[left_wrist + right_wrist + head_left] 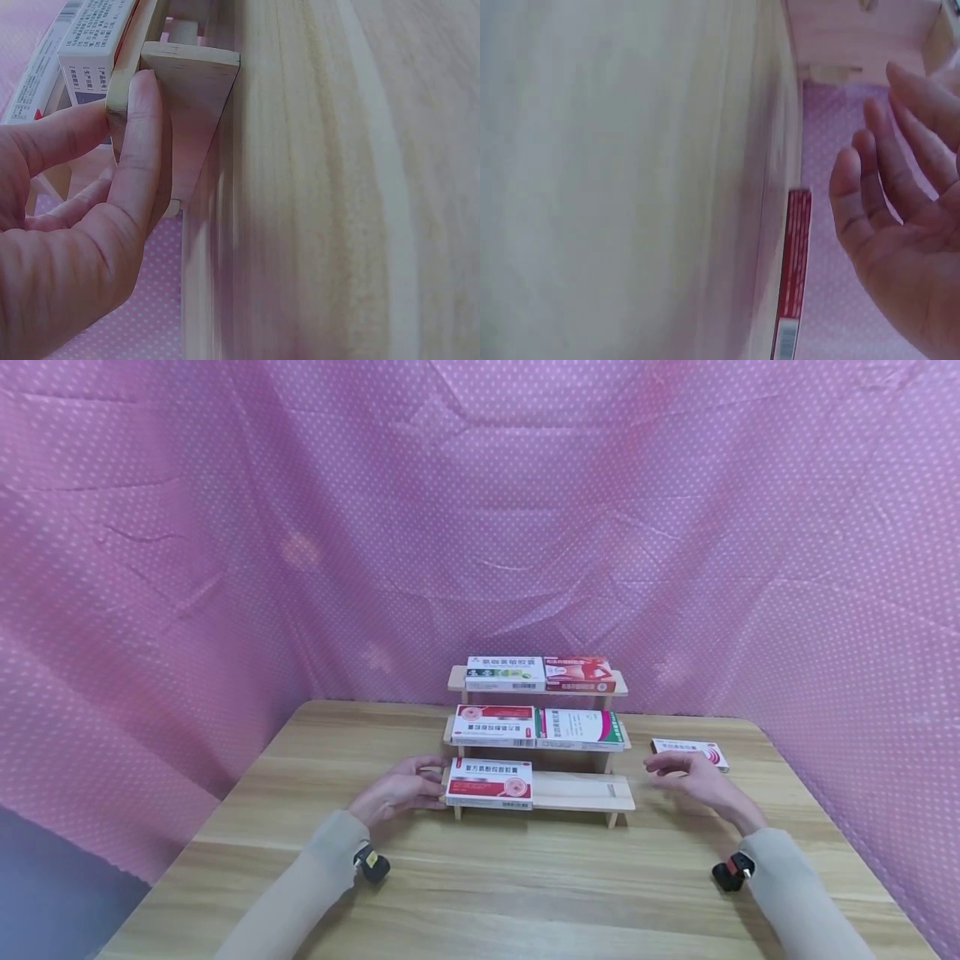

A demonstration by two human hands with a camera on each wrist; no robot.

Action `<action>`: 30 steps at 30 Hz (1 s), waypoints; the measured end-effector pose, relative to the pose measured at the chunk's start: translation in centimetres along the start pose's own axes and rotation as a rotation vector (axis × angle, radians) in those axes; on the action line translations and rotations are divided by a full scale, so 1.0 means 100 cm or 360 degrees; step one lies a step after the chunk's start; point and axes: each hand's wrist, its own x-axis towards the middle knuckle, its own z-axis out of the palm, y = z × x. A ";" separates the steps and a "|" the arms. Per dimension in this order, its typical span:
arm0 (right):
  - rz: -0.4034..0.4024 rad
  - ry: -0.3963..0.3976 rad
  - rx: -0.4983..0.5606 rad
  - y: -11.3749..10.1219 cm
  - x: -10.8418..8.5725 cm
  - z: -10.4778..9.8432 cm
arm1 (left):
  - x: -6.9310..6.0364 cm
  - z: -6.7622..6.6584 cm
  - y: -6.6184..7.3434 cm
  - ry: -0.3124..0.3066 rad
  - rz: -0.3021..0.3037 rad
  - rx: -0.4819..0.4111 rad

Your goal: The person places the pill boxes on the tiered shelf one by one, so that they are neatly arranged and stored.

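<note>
A three-tier wooden display stand (pixel 581 789) stands on the table with medicine boxes on its steps. My left hand (pixel 97 187) pinches the left end of its lowest step, beside a red and white medicine box (pixel 489 783). My right hand (pixel 693 778) hovers to the right of the stand, fingers relaxed and holding nothing. Just behind it on the table lies a white medicine box (pixel 701 750) with pink markings, partly covered by the hand. In the right wrist view, the dark red side of a box (pixel 795 255) shows below the hand.
The middle step carries a red and white box (pixel 492 727) and a green-edged white box (pixel 577 727). On the top step are a white box (pixel 504 670) and a red box (pixel 577 670). Pink dotted cloth (pixel 525 527) hangs behind the wooden table (pixel 540 885).
</note>
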 end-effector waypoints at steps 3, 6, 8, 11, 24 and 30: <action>0.0020 0.0077 -0.0038 0.007 0.003 -0.008 | 0.000 0.000 0.000 0.0004 -0.0001 -0.0011; 0.0068 0.0161 -0.0109 0.013 0.003 -0.018 | -0.001 0.000 0.001 0.0008 0.0008 -0.0007; 0.0107 0.0184 -0.0164 0.015 0.003 -0.025 | -0.001 0.000 0.000 0.0004 0.0011 -0.0004; 0.0155 0.0176 -0.0252 0.020 0.001 -0.034 | -0.001 0.001 -0.001 -0.0009 0.0015 0.0001; 0.0179 0.0103 -0.0329 0.050 0.001 -0.045 | -0.001 0.001 -0.001 0.0003 -0.0004 -0.0005; 0.0227 0.0046 -0.0288 0.042 -0.002 -0.043 | -0.002 0.001 0.001 0.0007 -0.0009 -0.0009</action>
